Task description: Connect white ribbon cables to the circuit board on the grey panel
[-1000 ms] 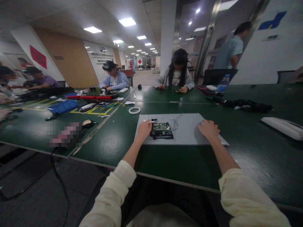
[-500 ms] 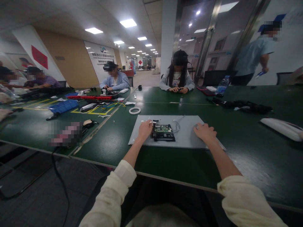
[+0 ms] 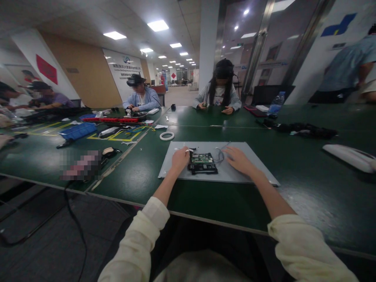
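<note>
A green circuit board [image 3: 202, 158] in a black plastic frame [image 3: 205, 169] lies on a grey flat panel [image 3: 173, 172]. At the frame's left edge is my left hand [image 3: 180, 158], its fingers curled together. Something small and white shows at its fingertips; I cannot make out what they hold. To the right of the board, my right hand [image 3: 239, 159] is open over the panel with its fingers stretched left. Its fingertips are close to a loop of grey cable [image 3: 219, 154]; whether they touch it is unclear.
A white ring [image 3: 167, 136] lies behind the panel. On the left are a blue bin [image 3: 78, 131], a wrench [image 3: 128, 142] and colored wires [image 3: 148, 127]. A water bottle [image 3: 276, 103] and a long white object [image 3: 348, 158] are on the right. Co-workers sit across the table.
My right hand has moved left from the panel's right side toward the grey cable, its fingers spreading. My left hand stays by the frame. Across the table, a co-worker's hands have moved apart.
</note>
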Motion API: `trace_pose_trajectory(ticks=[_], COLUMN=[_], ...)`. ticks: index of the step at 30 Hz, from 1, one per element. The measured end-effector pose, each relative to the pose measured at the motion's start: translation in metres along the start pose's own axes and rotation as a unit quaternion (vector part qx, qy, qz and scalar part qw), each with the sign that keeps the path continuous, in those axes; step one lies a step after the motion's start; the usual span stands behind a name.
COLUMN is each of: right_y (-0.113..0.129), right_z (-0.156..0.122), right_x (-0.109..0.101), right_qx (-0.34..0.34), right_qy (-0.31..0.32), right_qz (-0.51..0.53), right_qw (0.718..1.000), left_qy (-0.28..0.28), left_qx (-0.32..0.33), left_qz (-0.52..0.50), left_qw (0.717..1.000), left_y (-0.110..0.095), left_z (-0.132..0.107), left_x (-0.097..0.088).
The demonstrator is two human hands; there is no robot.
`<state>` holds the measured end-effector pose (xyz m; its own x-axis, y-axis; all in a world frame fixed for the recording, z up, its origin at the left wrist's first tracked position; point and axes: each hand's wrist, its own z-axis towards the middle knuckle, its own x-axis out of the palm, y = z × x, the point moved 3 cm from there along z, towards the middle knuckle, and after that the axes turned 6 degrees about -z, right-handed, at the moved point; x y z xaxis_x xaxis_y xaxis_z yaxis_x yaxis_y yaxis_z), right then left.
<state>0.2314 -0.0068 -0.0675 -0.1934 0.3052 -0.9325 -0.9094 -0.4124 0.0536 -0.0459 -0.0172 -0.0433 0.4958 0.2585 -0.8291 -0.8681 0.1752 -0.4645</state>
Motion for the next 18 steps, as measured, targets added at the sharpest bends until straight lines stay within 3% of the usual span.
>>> trace_pose_trajectory(ticks=[2, 5, 9, 18], right_y=[0.014, 0.029, 0.034, 0.016], right_z=[0.004, 0.005, 0.004, -0.003], right_x=[0.002, -0.002, -0.012, -0.019], right_qx=[-0.056, -0.066, -0.045, 0.055], right_qy=[0.01, 0.021, 0.048, 0.079], right_qz=[0.026, 0.037, 0.005, -0.089], right_qw=[0.998, 0.997, 0.998, 0.991], left_qy=[-0.007, -0.01, -0.01, -0.01], left_qx=[0.002, -0.002, -0.005, -0.02], left_qz=[0.001, -0.005, -0.011, -0.004], left_qw=[1.0, 1.0, 1.0, 1.0], left_y=[0.0, 0.0, -0.002, -0.001], left_z=[0.0, -0.001, -0.002, -0.002], left_x=[-0.002, -0.004, -0.005, -0.004])
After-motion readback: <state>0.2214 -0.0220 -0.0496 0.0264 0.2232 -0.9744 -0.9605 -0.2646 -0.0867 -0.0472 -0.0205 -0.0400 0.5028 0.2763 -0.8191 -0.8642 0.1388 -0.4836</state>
